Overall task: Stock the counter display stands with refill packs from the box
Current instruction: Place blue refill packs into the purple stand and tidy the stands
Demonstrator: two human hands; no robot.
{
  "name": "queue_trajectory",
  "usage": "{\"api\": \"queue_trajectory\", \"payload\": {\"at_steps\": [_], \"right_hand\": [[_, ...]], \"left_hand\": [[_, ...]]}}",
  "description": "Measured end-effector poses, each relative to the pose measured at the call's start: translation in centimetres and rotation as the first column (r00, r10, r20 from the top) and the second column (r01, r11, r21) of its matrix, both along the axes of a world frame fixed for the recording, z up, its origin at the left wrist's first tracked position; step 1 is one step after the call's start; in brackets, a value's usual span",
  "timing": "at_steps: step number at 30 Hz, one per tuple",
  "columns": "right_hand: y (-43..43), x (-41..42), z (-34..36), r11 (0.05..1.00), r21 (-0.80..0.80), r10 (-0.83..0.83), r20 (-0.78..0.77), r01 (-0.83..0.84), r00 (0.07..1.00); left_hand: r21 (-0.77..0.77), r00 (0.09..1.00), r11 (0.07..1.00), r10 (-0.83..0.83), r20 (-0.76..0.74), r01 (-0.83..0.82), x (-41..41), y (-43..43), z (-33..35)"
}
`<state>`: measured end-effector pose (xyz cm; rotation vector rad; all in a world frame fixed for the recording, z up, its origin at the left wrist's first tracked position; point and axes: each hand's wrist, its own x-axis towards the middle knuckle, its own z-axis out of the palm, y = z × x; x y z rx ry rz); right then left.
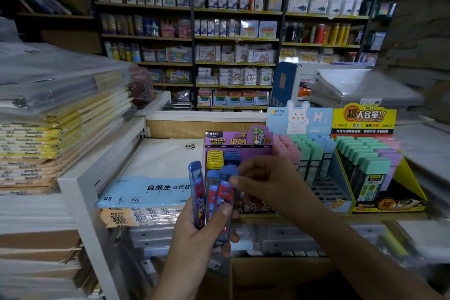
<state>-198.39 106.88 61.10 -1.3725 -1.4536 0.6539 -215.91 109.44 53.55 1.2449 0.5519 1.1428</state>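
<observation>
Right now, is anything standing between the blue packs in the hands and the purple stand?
Nothing visible does. The left hand holds three blue packs in front of the purple stand; the right hand pinches one and hides some slots.

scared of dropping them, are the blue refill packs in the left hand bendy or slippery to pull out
Probably stiff: the blue refill packs stand straight though the left hand grips only their lower ends. Their smooth plastic cases look slippery, so the fan could slide as the right hand pinches one.

The left grip (199,234) and right grip (265,182) are bare hands with short nails. The left forearm (175,275) and right forearm (353,251) are bare too.
</observation>
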Motion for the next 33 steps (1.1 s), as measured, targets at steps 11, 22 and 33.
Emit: {"api": "queue_trajectory", "payload": {"at_steps": [11,22,33], "right_hand": [[0.0,1.7,2.1,0.993,0.088,-0.06,-0.189,0.078,0.98],[3.3,3.2,2.3,0.946,0.294,-0.17,0.086,0.138,0.982],[5.1,1.9,0.1,0.929,0.346,-0.28,0.425,0.132,0.861]], "left_hand": [[0.001,1.0,1.0,0.016,-0.007,-0.016,-0.3,-0.3,-0.2],[-0.006,0.994,0.997,0.074,0.079,-0.073,-1.0,0.8,-0.9],[0.001,0.994,0.997,0.082,0.069,-0.082,-1.5,1.1,-0.9]]}}
